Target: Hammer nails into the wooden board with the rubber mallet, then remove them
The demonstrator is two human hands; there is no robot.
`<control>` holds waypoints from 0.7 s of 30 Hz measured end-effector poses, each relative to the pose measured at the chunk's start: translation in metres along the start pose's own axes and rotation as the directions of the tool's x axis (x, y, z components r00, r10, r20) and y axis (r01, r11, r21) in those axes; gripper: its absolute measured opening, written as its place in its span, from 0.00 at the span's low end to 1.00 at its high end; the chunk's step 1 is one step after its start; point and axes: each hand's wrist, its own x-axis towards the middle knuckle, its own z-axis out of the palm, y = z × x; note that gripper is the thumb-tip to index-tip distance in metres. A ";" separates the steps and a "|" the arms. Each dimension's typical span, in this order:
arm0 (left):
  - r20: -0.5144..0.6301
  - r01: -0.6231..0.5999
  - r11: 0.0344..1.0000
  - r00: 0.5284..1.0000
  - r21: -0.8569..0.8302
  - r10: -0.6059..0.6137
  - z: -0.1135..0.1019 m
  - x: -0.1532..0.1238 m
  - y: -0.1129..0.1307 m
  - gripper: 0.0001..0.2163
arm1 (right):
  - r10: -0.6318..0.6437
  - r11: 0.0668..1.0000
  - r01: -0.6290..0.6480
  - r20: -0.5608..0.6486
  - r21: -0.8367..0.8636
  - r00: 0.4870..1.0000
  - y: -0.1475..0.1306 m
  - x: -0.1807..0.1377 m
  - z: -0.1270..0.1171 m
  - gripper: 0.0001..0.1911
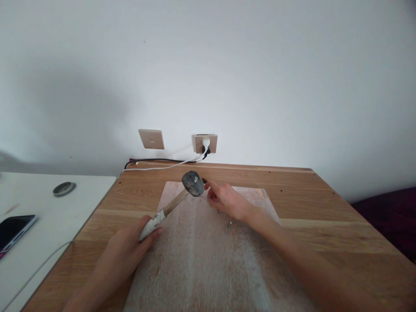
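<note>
My left hand (139,238) is closed around the white-coated end of the wooden handle of a rubber mallet (193,183). The mallet's dark grey head, with pale smudges, hangs over the far part of a worn, whitish wooden board (208,251). Just right of the head is my right hand (227,200), fingers curled and pinched above the board. What sits between those fingertips is partly hidden, and I cannot make it out. A few loose nails (228,226) lie on the board below my right hand. Tiny bits also show on the board under the mallet head.
The board lies on a wooden table (312,242) against a white wall. A socket (206,144) holds plugs, and cables (159,166) run along the table's back edge. To the left, a white table (42,216) carries a phone (16,229) and a round grey lid (64,189).
</note>
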 end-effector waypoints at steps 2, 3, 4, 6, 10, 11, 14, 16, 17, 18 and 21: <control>0.007 0.011 1.000 1.000 0.016 -0.011 0.001 0.000 0.002 0.18 | 0.014 1.000 -0.014 -0.009 0.020 1.000 0.001 -0.001 0.002 0.19; 0.010 0.015 1.000 1.000 0.025 -0.015 0.001 0.000 0.004 0.17 | 0.022 0.999 -0.021 -0.012 0.031 1.000 0.002 -0.002 0.002 0.19; 0.014 0.015 0.999 1.000 0.031 -0.015 0.001 0.000 0.005 0.17 | 0.031 0.999 -0.030 -0.015 0.041 0.999 0.002 -0.003 0.003 0.19; 0.022 -0.004 0.999 1.000 0.037 0.004 0.002 0.001 0.009 0.16 | 0.049 0.997 -0.048 -0.025 0.053 0.998 0.003 -0.006 0.002 0.21; 0.031 -0.042 0.996 0.999 0.080 0.040 0.003 0.005 0.020 0.16 | 0.082 0.996 -0.080 -0.040 0.037 0.996 0.006 -0.017 -0.012 0.23; 0.039 -0.044 0.994 0.998 0.104 0.040 0.003 0.006 0.022 0.16 | 0.093 0.995 -0.092 -0.037 0.026 0.995 0.006 -0.021 -0.017 0.19; 0.063 -0.054 0.984 0.997 0.172 0.044 0.005 0.008 0.026 0.16 | 0.135 0.991 -0.135 -0.018 -0.007 0.991 0.006 -0.032 -0.029 0.06; 0.061 -0.064 0.980 0.997 0.190 0.053 0.007 0.009 0.027 0.16 | 0.153 0.988 -0.153 0.007 -0.020 0.988 0.003 -0.038 -0.031 0.07; 0.050 -0.064 0.979 0.997 0.193 0.056 0.008 0.010 0.028 0.16 | 0.154 0.988 -0.154 0.023 -0.021 0.988 0.001 -0.040 -0.029 0.07; 0.039 -0.063 0.979 0.998 0.196 0.056 0.009 0.010 0.028 0.16 | 0.151 0.988 -0.150 0.038 -0.019 0.988 -0.001 -0.041 -0.026 0.06; 0.025 -0.048 0.972 0.999 0.230 0.043 0.011 0.010 0.028 0.16 | 0.140 0.990 -0.140 0.060 -0.009 0.988 -0.005 -0.040 -0.015 0.02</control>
